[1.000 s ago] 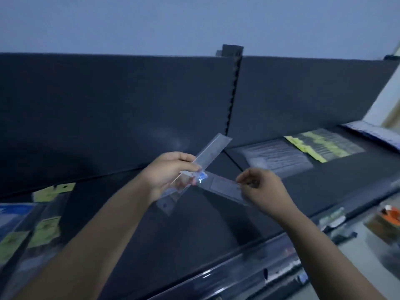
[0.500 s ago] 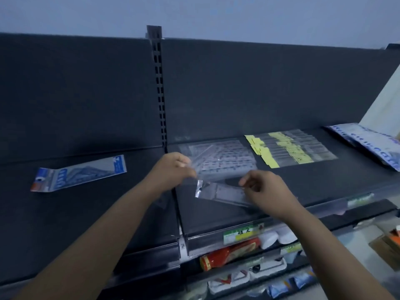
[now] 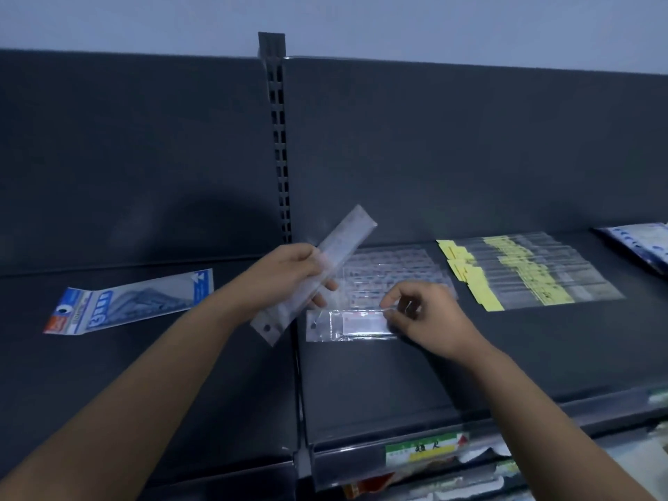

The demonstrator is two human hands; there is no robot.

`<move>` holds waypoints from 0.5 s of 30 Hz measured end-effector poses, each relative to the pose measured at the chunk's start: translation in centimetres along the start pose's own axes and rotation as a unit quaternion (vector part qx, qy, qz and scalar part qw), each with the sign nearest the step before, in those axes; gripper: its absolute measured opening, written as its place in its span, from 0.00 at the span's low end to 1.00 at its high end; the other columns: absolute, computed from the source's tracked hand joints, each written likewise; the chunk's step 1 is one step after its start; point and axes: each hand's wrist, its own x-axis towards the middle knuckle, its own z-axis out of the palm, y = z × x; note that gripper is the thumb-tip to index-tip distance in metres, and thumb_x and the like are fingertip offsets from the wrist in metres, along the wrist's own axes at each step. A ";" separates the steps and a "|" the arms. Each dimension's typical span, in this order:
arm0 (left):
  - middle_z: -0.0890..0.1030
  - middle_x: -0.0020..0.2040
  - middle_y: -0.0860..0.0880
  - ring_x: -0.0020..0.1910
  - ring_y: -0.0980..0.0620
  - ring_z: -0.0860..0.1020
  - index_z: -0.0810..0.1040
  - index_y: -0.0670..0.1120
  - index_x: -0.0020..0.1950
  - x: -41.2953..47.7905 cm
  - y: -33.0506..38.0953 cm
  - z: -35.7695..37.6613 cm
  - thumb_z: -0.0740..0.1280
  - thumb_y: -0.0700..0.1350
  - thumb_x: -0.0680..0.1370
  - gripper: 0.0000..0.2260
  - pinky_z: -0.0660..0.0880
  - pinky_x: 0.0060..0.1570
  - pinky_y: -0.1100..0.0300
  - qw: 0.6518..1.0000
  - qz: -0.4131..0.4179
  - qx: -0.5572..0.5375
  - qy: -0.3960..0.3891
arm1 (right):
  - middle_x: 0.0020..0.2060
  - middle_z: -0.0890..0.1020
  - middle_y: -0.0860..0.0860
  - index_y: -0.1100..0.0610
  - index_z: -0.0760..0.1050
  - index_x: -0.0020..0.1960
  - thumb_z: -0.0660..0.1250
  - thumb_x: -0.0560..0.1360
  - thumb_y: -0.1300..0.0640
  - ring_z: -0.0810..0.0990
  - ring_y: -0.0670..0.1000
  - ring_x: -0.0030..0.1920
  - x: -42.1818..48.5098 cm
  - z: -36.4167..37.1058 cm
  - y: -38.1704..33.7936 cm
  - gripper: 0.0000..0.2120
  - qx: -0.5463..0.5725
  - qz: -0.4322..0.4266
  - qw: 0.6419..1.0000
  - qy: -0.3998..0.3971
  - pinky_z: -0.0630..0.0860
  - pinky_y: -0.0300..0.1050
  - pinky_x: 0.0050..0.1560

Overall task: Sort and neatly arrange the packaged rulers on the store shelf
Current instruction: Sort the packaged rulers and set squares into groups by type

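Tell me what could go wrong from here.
1. The left hand grips a clear pack tilted in mid-air; it might slip and drop.
2. The right hand pinches a flat pack lying close in front of the clear pile; sliding it could skew that pile.
3. Clear packs look alike in this dim light, so mis-sorting is possible.

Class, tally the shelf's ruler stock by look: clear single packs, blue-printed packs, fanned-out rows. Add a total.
Clear single packs: 2 (held pack in left hand, flat pack pinched by right hand)
Blue-printed packs: 2 (left blue pack, far-right blue pack)
Fanned-out rows: 2 (clear row, yellow-labelled row)
Total: 6
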 end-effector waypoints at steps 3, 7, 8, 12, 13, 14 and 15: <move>0.81 0.38 0.54 0.38 0.54 0.80 0.80 0.45 0.50 0.6 0.1 -0.8 0.64 0.44 0.81 0.06 0.76 0.40 0.60 0.998 0.011 0.055 -0.035 | 0.39 0.82 0.48 0.52 0.78 0.39 0.68 0.73 0.68 0.80 0.41 0.40 0.5 -0.4 0.9 0.12 0.033 0.001 0.998 0.046 0.73 0.28 0.41; 0.82 0.42 0.56 0.41 0.55 0.79 0.83 0.51 0.51 1.3 0.8 0.1 0.69 0.45 0.78 0.04 0.76 0.44 0.60 0.980 0.042 0.147 -0.126 | 0.40 0.82 0.45 0.53 0.77 0.41 0.61 0.75 0.71 0.80 0.43 0.42 1.3 -2.4 2.1 0.15 0.145 0.043 0.962 0.229 0.75 0.36 0.48; 0.81 0.40 0.56 0.39 0.55 0.78 0.83 0.50 0.51 1.5 0.9 1.1 0.70 0.44 0.77 0.04 0.74 0.42 0.62 0.978 0.043 0.153 -0.138 | 0.40 0.82 0.48 0.54 0.78 0.41 0.61 0.75 0.71 0.80 0.46 0.42 1.5 -3.0 2.1 0.14 0.218 0.062 0.943 0.245 0.74 0.40 0.47; 0.76 0.33 0.59 0.32 0.60 0.73 0.82 0.54 0.45 2.2 0.0 5.9 0.75 0.45 0.72 0.06 0.71 0.37 0.64 0.977 0.040 0.183 -0.104 | 0.39 0.82 0.53 0.56 0.79 0.42 0.62 0.76 0.66 0.78 0.50 0.39 0.7 -5.5 1.9 0.10 0.278 0.061 0.949 0.137 0.72 0.41 0.43; 0.76 0.35 0.58 0.33 0.61 0.74 0.81 0.55 0.45 2.4 -0.3 6.7 0.76 0.46 0.72 0.06 0.72 0.37 0.65 0.975 0.047 0.204 -0.079 | 0.41 0.83 0.53 0.55 0.79 0.42 0.64 0.76 0.65 0.79 0.49 0.41 0.3 -5.9 2.0 0.09 0.230 0.046 0.969 0.075 0.73 0.40 0.44; 0.78 0.37 0.57 0.35 0.62 0.75 0.81 0.54 0.46 2.5 -0.5 7.4 0.76 0.46 0.71 0.07 0.73 0.39 0.65 0.972 0.054 0.224 -0.056 | 0.43 0.83 0.53 0.54 0.80 0.42 0.67 0.75 0.63 0.79 0.48 0.42 -0.1 -6.1 2.1 0.06 0.174 0.038 0.984 0.016 0.73 0.40 0.46; 0.78 0.38 0.57 0.35 0.61 0.75 0.81 0.53 0.47 2.6 -0.7 7.9 0.76 0.45 0.71 0.07 0.74 0.39 0.65 0.969 0.062 0.236 -0.036 | 0.43 0.83 0.51 0.53 0.80 0.43 0.71 0.73 0.60 0.79 0.47 0.43 -0.6 -6.2 2.4 0.03 0.122 0.041 0.991 -0.035 0.73 0.38 0.46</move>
